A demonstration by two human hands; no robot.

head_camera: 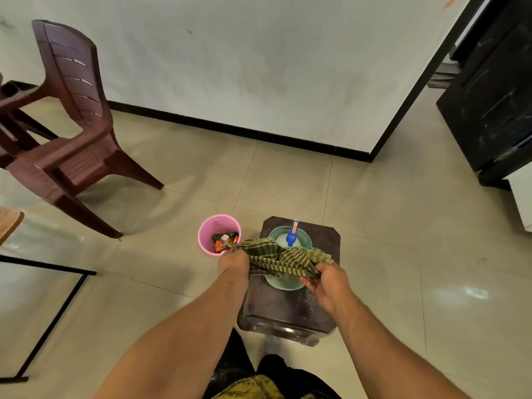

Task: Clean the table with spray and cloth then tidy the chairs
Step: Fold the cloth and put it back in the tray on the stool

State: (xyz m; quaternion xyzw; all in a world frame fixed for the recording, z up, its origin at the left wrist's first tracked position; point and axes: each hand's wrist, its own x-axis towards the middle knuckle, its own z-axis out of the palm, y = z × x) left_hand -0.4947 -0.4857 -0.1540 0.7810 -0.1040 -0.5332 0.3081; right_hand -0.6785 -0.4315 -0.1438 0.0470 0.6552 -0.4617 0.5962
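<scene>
A green-and-yellow checked cloth (276,259) is stretched between both hands above a teal basket (283,283). My left hand (233,262) grips the cloth's left end. My right hand (328,280) pinches its right end. In the basket stands a white spray bottle with a blue nozzle (292,236). The basket sits on a low dark brown stool (288,309). A maroon plastic chair (74,131) stands at the left, next to a second one (11,110) cut off by the frame edge.
A pink bin (208,231) with snack wrappers stands on the tiled floor left of the stool. A black metal table frame (54,312) and a wooden edge (11,224) lie at the far left. A dark cabinet (495,96) stands at the right by the wall corner.
</scene>
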